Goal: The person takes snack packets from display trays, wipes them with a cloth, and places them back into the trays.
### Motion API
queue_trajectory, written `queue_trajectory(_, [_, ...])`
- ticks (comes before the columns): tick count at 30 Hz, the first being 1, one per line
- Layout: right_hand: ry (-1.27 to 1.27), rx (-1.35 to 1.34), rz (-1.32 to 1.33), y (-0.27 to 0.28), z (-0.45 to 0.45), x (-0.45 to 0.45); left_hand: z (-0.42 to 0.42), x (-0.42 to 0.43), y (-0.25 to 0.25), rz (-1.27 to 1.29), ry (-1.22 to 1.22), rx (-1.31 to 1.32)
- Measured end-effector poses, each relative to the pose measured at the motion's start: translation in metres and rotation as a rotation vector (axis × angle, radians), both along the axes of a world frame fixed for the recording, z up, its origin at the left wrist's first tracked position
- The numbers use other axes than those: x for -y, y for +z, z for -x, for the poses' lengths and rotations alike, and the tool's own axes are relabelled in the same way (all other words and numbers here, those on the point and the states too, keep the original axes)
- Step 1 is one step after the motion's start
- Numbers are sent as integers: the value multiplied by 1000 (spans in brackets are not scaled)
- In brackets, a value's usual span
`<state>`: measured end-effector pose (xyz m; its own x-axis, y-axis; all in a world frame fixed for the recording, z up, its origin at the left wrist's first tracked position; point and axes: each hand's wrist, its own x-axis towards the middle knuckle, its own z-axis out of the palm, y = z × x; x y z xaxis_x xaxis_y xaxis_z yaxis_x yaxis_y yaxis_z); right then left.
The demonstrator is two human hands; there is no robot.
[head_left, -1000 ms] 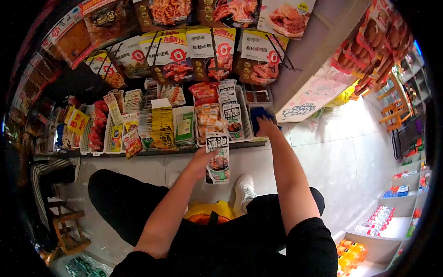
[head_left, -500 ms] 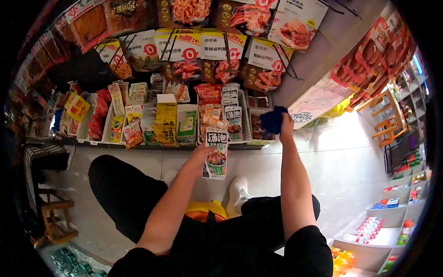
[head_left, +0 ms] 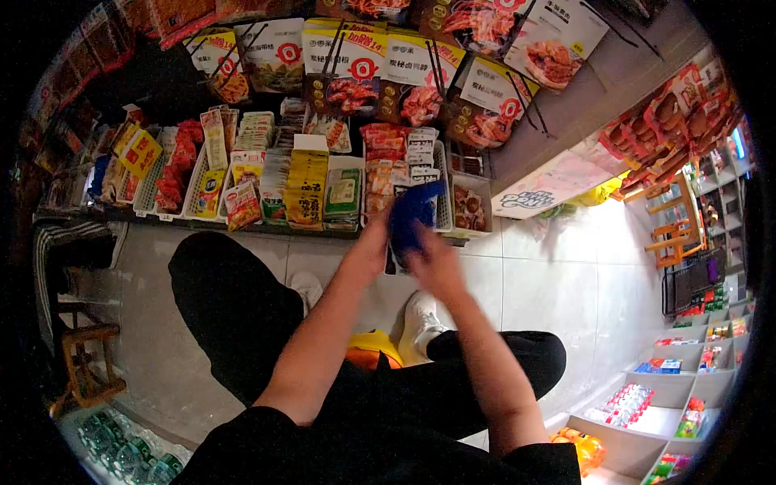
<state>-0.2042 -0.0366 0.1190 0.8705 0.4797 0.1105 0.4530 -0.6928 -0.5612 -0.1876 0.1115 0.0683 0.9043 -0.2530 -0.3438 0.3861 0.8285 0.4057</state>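
At the front edge of the snack shelf (head_left: 275,229): through the head camera I see two bare hands close together, just in front of the edge, towards its right corner.
Left hand (head_left: 372,245): closed on a pale packet (head_left: 391,265), mostly hidden under the cloth; I see only a sliver.
Right hand (head_left: 432,263): blurred, gripping the blue cloth (head_left: 408,210) over the packet.
White basket (head_left: 444,187): directly behind the hands, holding red packets (head_left: 383,144) beside upright white sachets (head_left: 421,149).
Right corner: a box of brown snacks (head_left: 469,208).
Left of the basket: green packs (head_left: 343,194), then yellow packs (head_left: 305,194).
Above the shelf: braised-meat pouches (head_left: 352,69) in a row.
Floor: white shoes (head_left: 419,327) on pale tiles (head_left: 533,283).
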Motion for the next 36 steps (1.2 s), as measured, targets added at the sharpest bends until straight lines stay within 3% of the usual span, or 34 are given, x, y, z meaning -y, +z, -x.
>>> queue_trajectory(1, [185, 192, 9, -11, 13, -16, 1, 5, -17, 179, 27, 12])
queue_trajectory(3, [159, 166, -9, -7, 20, -31, 21, -2, 24, -10, 89, -168])
queue_trajectory(5, [141, 166, -30, -5, 19, -36, 24, -3, 40, 40, 91, -167])
queue_trajectory(8, [80, 218, -79, -13, -3, -35, 20, 2, 12, 14, 69, -114])
queue_trajectory(11, [-73, 123, -175, -22, -14, -34, 28, 9, 21, 11, 43, -143])
queue_trajectory(13, [-98, 14, -211, -26, 0, -39, 32, 8, 22, 10, 74, -159])
queue_trajectory(14, [-108, -53, -221, -29, 9, -42, 25, 7, -2, 0, 102, -205])
queue_trajectory(19, [-96, -354, -244, -25, 55, -48, 19, -19, 5, -12, 175, -202])
queue_trajectory(22, [-7, -248, -209, -42, 72, -44, 21, -24, 14, -74, 135, -275])
queue_trajectory(25, [-39, -251, -410, -43, 58, -45, 20, -9, -10, -204, 64, -229])
queue_trajectory(31, [-209, -72, -405, -63, 6, -20, 36, 28, 9, -39, 7, -124])
queue_trajectory(33, [-272, -131, -422, -65, -14, -9, 41, 32, 25, -28, -43, -165])
queue_trajectory(36, [-354, -417, -435, -43, -6, -12, 40, 38, -1, -142, -33, -123])
